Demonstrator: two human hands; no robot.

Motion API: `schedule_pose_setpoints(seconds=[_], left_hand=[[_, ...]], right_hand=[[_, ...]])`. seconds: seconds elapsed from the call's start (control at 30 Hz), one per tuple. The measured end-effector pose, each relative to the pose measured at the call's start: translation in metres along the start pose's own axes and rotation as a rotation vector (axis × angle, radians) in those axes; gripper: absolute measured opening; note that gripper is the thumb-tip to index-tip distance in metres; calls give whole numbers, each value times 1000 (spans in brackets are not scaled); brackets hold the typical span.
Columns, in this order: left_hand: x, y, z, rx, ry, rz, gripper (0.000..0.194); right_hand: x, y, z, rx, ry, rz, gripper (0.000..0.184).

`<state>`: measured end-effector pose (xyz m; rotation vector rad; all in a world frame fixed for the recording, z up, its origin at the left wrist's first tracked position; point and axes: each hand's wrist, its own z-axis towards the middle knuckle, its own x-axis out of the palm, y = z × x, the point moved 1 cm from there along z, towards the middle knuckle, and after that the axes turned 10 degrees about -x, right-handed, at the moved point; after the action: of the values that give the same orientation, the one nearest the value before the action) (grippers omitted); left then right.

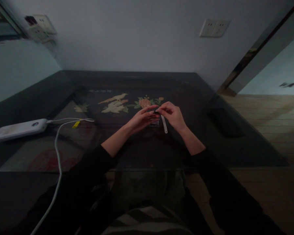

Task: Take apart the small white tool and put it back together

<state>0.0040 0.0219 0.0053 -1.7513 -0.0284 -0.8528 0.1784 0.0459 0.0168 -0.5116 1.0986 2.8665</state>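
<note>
Lengthwise bodyward, the pale strip (164, 124).

Power bank (21, 130) on the table (132, 153), your left; cable (58, 156) right of it. Strip (164, 124) at your right hand (173, 115), mid-table. 2-gang wall socket (215, 28) behind, right of centre.

Dim lt; pale wall (127, 36), dk tbl (257, 153), wd flr (264, 112).

My dark, glossy desk (137, 156), white power bank (22, 128) and pale cable (57, 147) leftward, flat black object (226, 123) rightward.
</note>
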Motion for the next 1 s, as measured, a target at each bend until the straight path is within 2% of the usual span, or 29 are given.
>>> schedule_pose_setpoints(seconds=[0.17,0.4,0.5,0.6,0.7,0.8,0.9,1.0], left_hand=[[0,1,1,-22,50,-53,36],[2,-4,-1,-24,-20,37,32],[-3,-5,2,33,-123,140,26],[-14,-4,7,148,-300,327,17],[-25,-5,11,238,-424,630,12],[-28,-5,12,298,-457,924,12],[-26,-3,12,314,-440,1024,15],[-25,0,12,313,-423,1048,16]], right_hand=[[0,1,0,9,33,57,23],[-1,1,0,38,-4,31,26],[-3,-2,0,96,-40,-55,26],[-2,-5,-3,109,-41,-228,22],[4,-9,-6,86,37,-394,17],[10,-14,-10,68,166,-505,15],[12,-20,-12,67,271,-565,13],[12,-24,-13,89,321,-584,12]])
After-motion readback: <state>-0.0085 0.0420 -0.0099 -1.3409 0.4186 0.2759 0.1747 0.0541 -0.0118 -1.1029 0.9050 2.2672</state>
